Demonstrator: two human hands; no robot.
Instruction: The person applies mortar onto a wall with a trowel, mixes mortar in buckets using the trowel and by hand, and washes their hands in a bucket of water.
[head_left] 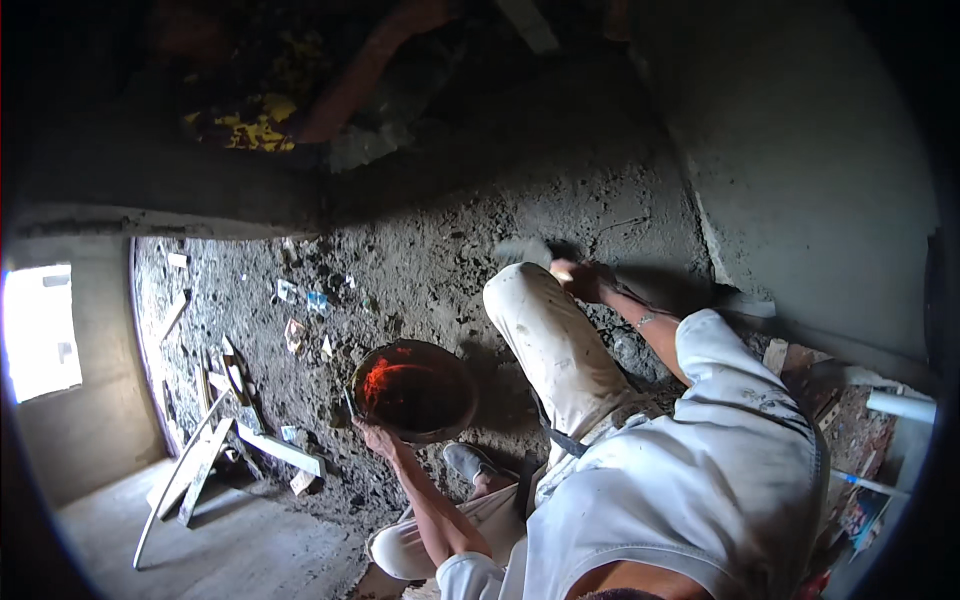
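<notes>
My left hand (378,436) grips the near-left edge of a dark round pan (440,402), at a thin piece standing up along its rim. Bright red material, too indistinct to name, shows inside the pan. Beyond my raised right knee (525,300), my right hand (580,280) is closed on a grey flat-bladed tool (518,250), apparently a trowel, low over the rough grey rubble-strewn ground (420,270). The knee partly hides that tool. My left foot (465,462) rests just below the pan.
A plastered wall (800,150) rises at right. Loose boards (205,470) and scraps (318,300) lie at left, near a bright opening (38,330) in another wall. White pipes (900,405) and debris lie behind my right arm. Dim indistinct objects (270,120) show at the top.
</notes>
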